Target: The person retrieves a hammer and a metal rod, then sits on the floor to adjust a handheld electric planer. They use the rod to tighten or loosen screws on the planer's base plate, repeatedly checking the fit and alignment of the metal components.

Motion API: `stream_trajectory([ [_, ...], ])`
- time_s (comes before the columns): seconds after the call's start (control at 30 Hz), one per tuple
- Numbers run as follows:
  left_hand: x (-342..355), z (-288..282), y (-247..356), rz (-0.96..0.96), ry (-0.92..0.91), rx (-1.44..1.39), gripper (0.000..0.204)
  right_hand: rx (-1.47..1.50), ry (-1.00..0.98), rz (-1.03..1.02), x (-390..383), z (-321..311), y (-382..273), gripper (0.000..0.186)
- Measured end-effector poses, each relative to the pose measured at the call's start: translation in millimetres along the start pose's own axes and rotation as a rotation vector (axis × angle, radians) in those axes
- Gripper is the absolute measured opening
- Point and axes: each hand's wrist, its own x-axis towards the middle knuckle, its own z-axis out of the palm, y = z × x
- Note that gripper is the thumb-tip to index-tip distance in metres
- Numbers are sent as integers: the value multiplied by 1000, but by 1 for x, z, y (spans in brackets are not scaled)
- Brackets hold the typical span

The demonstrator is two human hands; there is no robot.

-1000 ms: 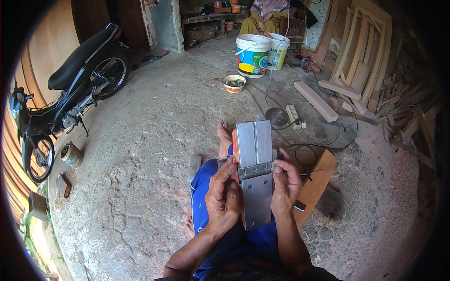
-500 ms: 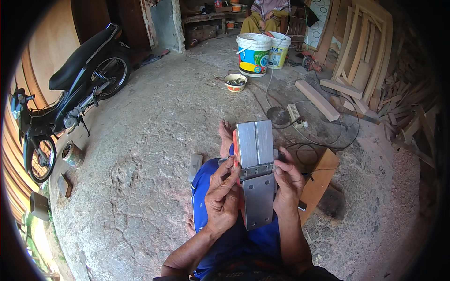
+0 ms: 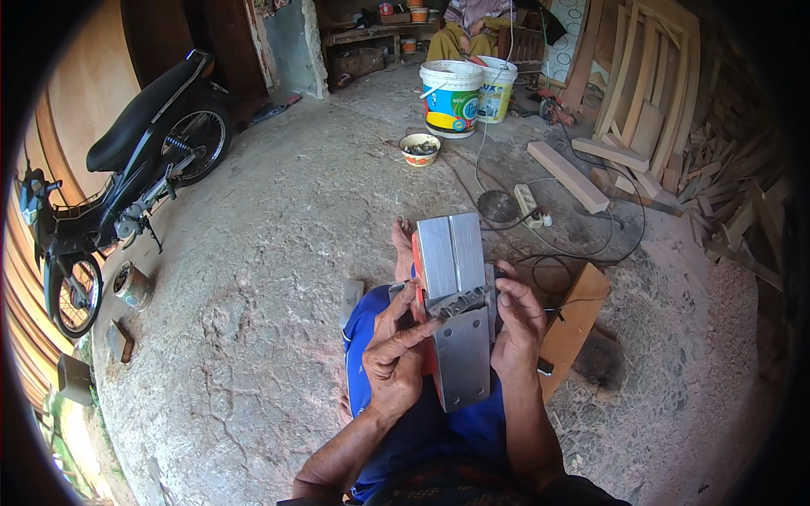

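Note:
An electric hand planer (image 3: 453, 253) with a red body rests over my lap, its two grey metal sole plates facing up. Across the gap between the plates lies a dark metal cutter piece (image 3: 456, 308), slanted with its right end higher. My left hand (image 3: 393, 363) grips the planer's left side, and one finger reaches to the left end of that piece. On the other side, my right hand (image 3: 516, 333) is closed at the planer's right edge, thumb and fingers by the gap. The planer hides part of both hands' fingertips.
An orange-brown board (image 3: 576, 329) lies right of my legs. Ahead are a power strip (image 3: 526, 201), cables, a timber beam (image 3: 568, 176), a small bowl (image 3: 420, 150) and paint buckets (image 3: 451, 101). A motorcycle (image 3: 126, 177) stands left; a seated person (image 3: 468, 29) is at the back.
The cutter piece has gone from lying level in the gap to slanting. My left finger has moved right onto its end. The planer has shifted slightly left.

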Motion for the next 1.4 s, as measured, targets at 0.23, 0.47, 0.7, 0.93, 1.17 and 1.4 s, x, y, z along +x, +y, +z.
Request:
stream_trajectory([
  [0.23,0,10,8,-65,60,49,34,-104,51,-20,3,-10,6,25],
  [0.47,2,11,9,-78,60,40,28,-1066,-348,-669,20,0,-30,24],
  [0.7,7,-2,20,-301,19,-139,49,-1246,-590,-1035,32,8,-30,25],
  [0.93,7,10,2,-154,-67,337,53,-1065,-511,-1242,13,-11,-51,22],
  [1.17,6,2,8,-162,-36,349,59,-924,371,-101,61,-198,-2,13],
  [1.4,0,-9,3,-201,-39,307,63,-1422,605,139,-6,-418,57,19],
])
